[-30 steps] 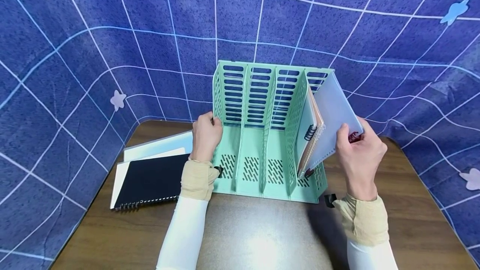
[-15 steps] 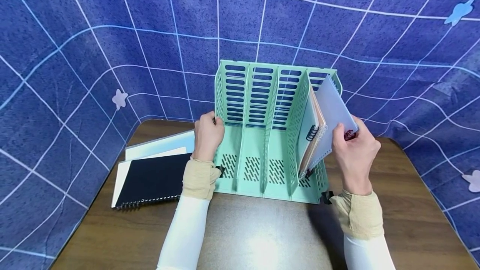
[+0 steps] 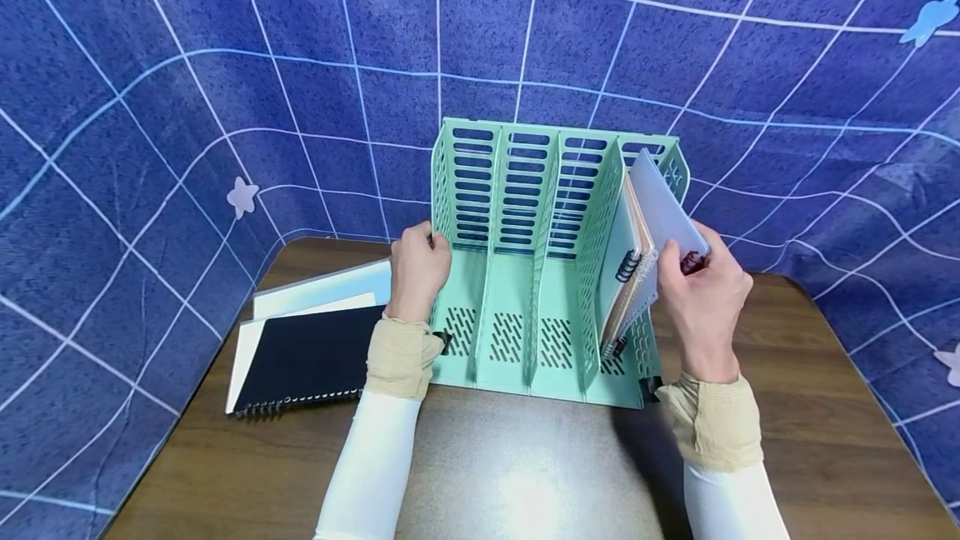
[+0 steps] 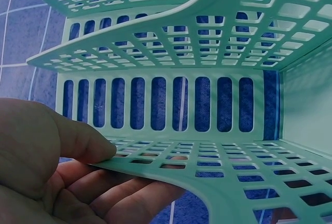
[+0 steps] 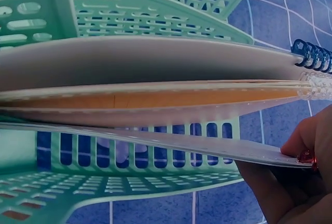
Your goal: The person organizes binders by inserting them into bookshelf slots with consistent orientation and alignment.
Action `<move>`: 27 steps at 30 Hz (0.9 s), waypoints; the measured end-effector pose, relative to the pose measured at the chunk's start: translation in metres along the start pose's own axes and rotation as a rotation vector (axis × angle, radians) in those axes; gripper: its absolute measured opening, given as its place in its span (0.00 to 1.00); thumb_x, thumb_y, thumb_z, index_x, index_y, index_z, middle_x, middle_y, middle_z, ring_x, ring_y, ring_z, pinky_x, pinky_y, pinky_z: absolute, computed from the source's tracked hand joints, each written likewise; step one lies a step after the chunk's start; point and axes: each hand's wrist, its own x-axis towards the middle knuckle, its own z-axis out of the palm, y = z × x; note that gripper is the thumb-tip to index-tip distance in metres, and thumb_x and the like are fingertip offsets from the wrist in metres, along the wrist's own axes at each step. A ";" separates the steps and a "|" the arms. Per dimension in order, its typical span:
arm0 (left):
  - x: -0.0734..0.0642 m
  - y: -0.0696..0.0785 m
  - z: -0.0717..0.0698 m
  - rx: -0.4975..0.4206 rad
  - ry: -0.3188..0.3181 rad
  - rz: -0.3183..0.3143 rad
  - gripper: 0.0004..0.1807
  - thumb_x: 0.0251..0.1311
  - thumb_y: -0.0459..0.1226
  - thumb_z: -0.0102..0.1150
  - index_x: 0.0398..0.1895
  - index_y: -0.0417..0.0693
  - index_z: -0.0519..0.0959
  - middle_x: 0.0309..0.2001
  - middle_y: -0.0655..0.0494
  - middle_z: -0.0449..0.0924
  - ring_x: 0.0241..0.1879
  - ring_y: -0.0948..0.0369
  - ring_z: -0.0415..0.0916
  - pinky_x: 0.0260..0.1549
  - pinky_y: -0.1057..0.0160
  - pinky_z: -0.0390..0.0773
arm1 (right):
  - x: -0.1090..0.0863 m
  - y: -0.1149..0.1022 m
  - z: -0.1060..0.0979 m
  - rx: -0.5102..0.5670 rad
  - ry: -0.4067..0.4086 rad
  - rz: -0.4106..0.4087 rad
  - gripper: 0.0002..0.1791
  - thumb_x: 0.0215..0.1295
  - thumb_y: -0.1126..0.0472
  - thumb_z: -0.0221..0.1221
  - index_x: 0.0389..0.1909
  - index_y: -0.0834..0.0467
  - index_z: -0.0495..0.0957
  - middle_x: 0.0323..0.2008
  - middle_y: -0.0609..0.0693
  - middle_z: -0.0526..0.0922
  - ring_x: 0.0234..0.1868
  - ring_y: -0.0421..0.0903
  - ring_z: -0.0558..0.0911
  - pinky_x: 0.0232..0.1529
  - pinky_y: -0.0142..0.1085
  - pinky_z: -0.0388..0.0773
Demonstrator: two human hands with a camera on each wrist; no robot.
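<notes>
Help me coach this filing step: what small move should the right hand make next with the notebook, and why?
Probably ease the red-spiral notebook further down and tilt it upright. The right hand pinches its spiral edge, it leans out of the green file rack's rightmost slot beside two notebooks already standing there, and the left hand grips the rack's left wall.

Mint green, navy and brown before us

We see a mint-green slotted file rack [image 3: 525, 273] on a dark brown wood-grain desk [image 3: 510, 473], a pale grey notebook [image 3: 663, 215] with red rings, a black notebook [image 3: 307, 357] over white ones, and a navy backdrop [image 3: 187, 107] with a white grid and pale stars.
</notes>
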 end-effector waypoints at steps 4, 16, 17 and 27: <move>0.000 0.000 0.000 -0.002 0.004 0.006 0.22 0.76 0.35 0.45 0.19 0.51 0.57 0.15 0.55 0.56 0.12 0.56 0.55 0.16 0.59 0.59 | 0.002 -0.003 0.001 0.018 -0.023 0.004 0.16 0.62 0.62 0.64 0.51 0.53 0.88 0.29 0.54 0.88 0.21 0.28 0.71 0.24 0.20 0.62; 0.001 -0.001 0.000 -0.010 0.001 0.002 0.22 0.77 0.36 0.45 0.19 0.51 0.57 0.14 0.55 0.57 0.11 0.56 0.54 0.15 0.59 0.59 | 0.004 -0.003 0.001 0.099 -0.121 0.046 0.16 0.68 0.59 0.63 0.54 0.55 0.86 0.29 0.53 0.85 0.22 0.32 0.73 0.24 0.20 0.67; 0.001 -0.001 0.000 -0.015 0.003 0.003 0.22 0.77 0.35 0.46 0.19 0.51 0.57 0.14 0.55 0.57 0.11 0.57 0.54 0.15 0.59 0.58 | 0.004 -0.003 0.001 0.108 -0.128 0.055 0.15 0.69 0.58 0.63 0.54 0.55 0.86 0.29 0.52 0.84 0.22 0.33 0.73 0.24 0.20 0.68; 0.001 0.000 0.000 -0.013 0.005 0.008 0.22 0.76 0.35 0.46 0.19 0.51 0.58 0.14 0.55 0.57 0.12 0.56 0.55 0.16 0.59 0.59 | 0.002 -0.006 -0.001 0.164 -0.163 0.077 0.15 0.75 0.54 0.59 0.54 0.54 0.87 0.27 0.37 0.80 0.22 0.33 0.74 0.24 0.23 0.68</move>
